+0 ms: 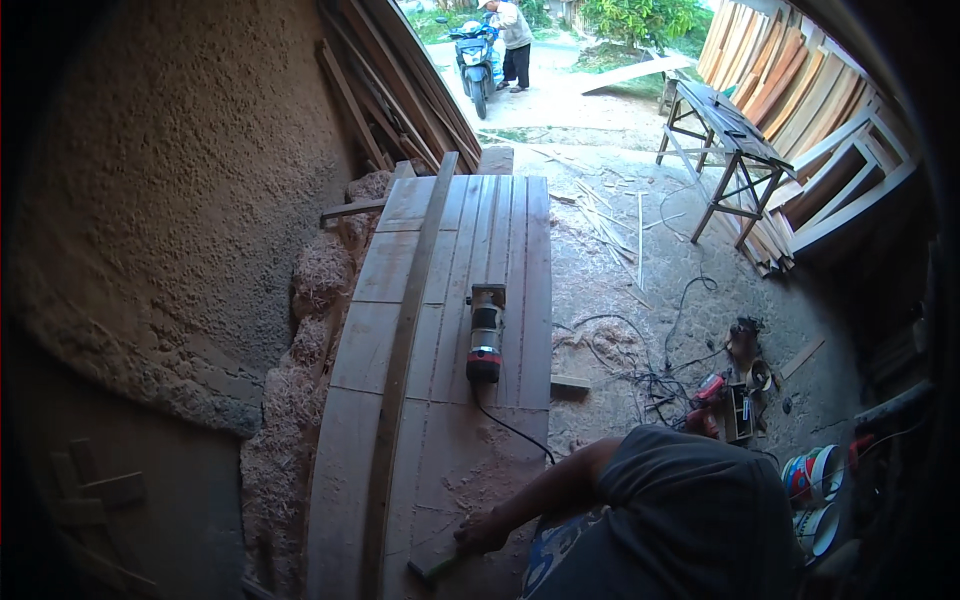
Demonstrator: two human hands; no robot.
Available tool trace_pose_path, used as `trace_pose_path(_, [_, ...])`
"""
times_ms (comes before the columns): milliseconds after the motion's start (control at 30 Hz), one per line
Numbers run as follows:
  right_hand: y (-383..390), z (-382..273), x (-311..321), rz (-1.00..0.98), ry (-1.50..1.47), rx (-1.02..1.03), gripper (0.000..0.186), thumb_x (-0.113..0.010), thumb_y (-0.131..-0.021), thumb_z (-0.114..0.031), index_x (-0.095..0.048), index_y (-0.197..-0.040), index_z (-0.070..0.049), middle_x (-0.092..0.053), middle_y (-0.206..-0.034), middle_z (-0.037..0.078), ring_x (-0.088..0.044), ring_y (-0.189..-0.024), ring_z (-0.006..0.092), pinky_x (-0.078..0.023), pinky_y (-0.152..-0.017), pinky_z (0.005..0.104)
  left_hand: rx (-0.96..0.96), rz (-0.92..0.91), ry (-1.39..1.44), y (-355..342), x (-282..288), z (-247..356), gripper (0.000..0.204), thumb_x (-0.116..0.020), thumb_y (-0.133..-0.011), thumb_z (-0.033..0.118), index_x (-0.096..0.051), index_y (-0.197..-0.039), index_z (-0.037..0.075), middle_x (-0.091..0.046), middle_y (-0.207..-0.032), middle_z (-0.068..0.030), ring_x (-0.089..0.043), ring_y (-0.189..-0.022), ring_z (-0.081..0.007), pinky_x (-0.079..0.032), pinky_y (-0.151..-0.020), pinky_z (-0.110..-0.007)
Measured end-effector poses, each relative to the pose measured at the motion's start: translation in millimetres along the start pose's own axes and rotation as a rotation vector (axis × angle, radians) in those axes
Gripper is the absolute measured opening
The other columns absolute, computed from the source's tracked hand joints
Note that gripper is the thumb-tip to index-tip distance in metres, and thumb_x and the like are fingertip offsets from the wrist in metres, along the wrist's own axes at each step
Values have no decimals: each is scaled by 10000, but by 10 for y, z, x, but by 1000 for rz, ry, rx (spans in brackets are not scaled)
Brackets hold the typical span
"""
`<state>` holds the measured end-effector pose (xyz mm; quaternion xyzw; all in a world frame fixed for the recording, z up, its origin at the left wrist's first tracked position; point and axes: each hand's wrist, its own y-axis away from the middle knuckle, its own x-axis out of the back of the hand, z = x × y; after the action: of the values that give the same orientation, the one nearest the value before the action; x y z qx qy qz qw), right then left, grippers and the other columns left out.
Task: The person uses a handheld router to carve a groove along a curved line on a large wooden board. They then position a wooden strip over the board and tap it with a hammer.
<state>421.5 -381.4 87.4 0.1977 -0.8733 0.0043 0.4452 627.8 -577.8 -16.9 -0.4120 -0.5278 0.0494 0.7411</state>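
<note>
My right hand (481, 531) comes in from the lower right, its forearm crossing over the near end of a panel of joined wooden boards (360, 345). Its fingers are bunched close to the wood, and whatever they pinch is too small to make out. Just beside the fingertips lies a slim dark tool with a greenish handle (428, 572). My left hand is out of the picture. A trim router (486, 335) with a black and red body rests on the boards beyond my hand, its cord running off the right edge. Along the panel's length lies a long narrow wooden batten (412, 325).
Wood shavings (285, 420) are heaped between the panel and the rough wall (180, 200). On the right floor are cables, a red power tool (708, 392) and tubs (815, 475). A trestle table (735, 125) stands farther off. Outside, a person (513, 35) is beside a motorbike (475, 60).
</note>
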Motion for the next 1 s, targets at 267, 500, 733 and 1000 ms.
trace_pose_path(267, [1332,606,128,79,-557,-83,415,-615,-973,-284,-634,-1275,0,-702,-1090,235,-689,-999,341,-531,-873,448,-10,33,-58,120,-23,251,834,-701,-878,493,-416,-1485,-3,-555,-1365,-273,-566,-1208,-412,-502,-979,-516])
trace_pose_path(500, [2959,954,229,250,-1201,-469,432,-620,-999,-363,-675,-1284,-43,-741,-1030,110,-687,-938,192,-558,-811,370,35,67,-92,209,23,290,783,-681,-885,473,-446,-1468,7,-564,-1363,-262,-572,-1212,-409,-496,-992,-517])
trace_pose_path(733, [4020,1419,-961,793,-1178,-1083,487,-599,-970,-395,-664,-1290,-33,-744,-968,141,-703,-840,204,-566,-717,353,73,96,-158,157,20,-7,733,-662,-892,454,-477,-1451,16,-574,-1362,-252,-579,-1215,-405,-489,-1004,-517])
trace_pose_path(1000, [5087,1598,-2689,670,-778,-1473,440,-717,-818,-366,-750,-1138,-66,-760,-1079,145,-730,-946,288,-572,-838,379,356,14,-293,370,-220,811,680,-639,-900,432,-513,-1432,28,-586,-1360,-240,-586,-1219,-401,-482,-1019,-517])
